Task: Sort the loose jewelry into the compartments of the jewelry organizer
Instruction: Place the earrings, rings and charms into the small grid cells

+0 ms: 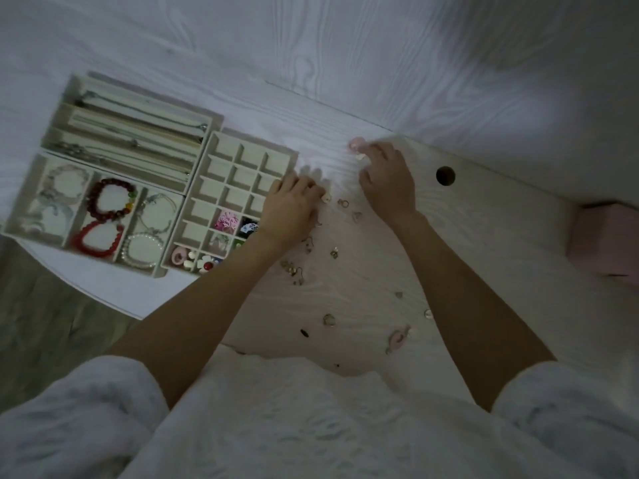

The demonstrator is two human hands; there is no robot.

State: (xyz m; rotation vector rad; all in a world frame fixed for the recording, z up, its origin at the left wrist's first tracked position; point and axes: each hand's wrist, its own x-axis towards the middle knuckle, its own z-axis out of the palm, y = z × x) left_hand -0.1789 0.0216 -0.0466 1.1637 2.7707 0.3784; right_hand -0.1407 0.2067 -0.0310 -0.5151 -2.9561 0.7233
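The cream jewelry organizer sits at the left: a small-cell grid tray (211, 157), a necklace tray (79, 88) and a bracelet tray (31, 188) with red bead bracelets (110, 198). Several grid cells near me hold colourful pieces. Loose earrings (294, 269) and small charms lie scattered on the white table between my arms. My left hand (294, 209) lies palm down beside the grid tray, its fingertips on a small pale earring (325, 198). My right hand (387, 178) reaches farther out, fingers curled around a small pink piece (356, 145).
A round cable hole (445, 175) opens in the tabletop right of my right hand. A pink box (603, 236) stands at the right edge. More loose pieces, including a pink charm (397, 338), lie close to my body. The table's left edge drops to the floor.
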